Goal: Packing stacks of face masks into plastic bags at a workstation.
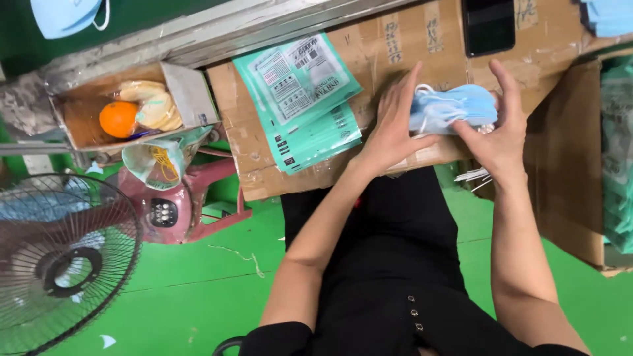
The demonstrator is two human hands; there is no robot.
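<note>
A stack of light blue face masks [455,105] lies on a cardboard work surface [395,46] in front of me. My left hand [393,125] presses against the stack's left side with fingers straight. My right hand [499,128] grips its right side, thumb under and fingers over the top. Both hands squeeze the stack between them. To the left of my left hand lies a fanned pile of teal printed pouches [300,99].
A black phone [488,25] rests at the far edge of the cardboard. A small box [191,92] on the left holds an orange [119,118] and tape rolls. A standing fan [59,264] and a red stool [191,198] stand on the green floor. More blue masks [610,16] sit at top right.
</note>
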